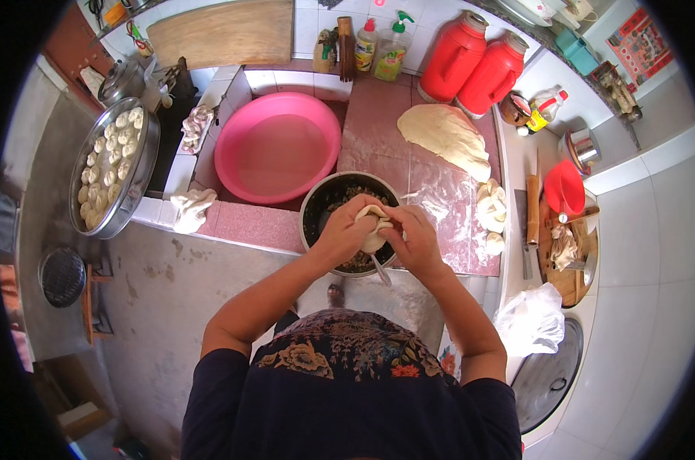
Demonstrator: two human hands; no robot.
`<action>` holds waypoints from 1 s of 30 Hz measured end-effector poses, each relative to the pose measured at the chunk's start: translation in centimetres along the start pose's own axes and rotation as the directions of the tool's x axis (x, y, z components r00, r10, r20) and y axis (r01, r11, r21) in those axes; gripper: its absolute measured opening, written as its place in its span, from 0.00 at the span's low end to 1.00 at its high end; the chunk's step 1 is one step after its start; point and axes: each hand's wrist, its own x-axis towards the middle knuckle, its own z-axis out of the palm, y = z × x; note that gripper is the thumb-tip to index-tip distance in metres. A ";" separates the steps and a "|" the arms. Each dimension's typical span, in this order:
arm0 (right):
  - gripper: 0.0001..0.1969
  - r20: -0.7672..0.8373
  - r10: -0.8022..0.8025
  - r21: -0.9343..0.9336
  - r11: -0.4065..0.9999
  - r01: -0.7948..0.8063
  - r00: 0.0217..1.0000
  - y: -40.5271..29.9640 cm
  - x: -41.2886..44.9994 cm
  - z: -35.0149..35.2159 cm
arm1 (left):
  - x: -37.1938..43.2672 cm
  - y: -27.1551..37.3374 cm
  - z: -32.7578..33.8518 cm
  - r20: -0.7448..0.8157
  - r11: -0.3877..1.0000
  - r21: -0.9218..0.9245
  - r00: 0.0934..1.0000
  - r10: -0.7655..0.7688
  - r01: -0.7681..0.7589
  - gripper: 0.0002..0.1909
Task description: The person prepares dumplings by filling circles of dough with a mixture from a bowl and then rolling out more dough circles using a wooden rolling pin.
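Observation:
A partly folded dough wrapper is held between my left hand and my right hand, with the fingers of both pinching its upper edge. Both hands are above a metal bowl of chopped filling, whose near rim shows a spoon handle below the dough. On the floured tiles to the right lie a large slab of dough and several small dough pieces. Pleated buns fill a steamer tray at the far left.
Left of the bowl, a pink basin of cloudy water stands in the sink. Two red thermos flasks stand at the back right. A cleaver, a round wooden board and a white plastic bag are on the right counter.

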 end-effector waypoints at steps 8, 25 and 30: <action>0.08 -0.148 0.556 0.454 0.773 -0.443 0.818 -0.4 -1.1 1.8 | 0.1 2.1 0.9 -0.007 0.992 -0.010 0.992 -0.124 0.124 0.18; 0.10 -0.160 0.461 0.535 0.783 -0.316 0.873 -2.3 -0.7 4.0 | -0.4 -1.8 1.7 -0.430 0.937 -0.149 0.874 0.226 -0.315 0.20; 0.07 -0.119 0.574 0.492 0.743 -0.454 0.810 -2.9 -0.8 4.0 | -1.1 -1.1 1.9 -0.381 0.930 -0.133 0.884 0.271 -0.342 0.17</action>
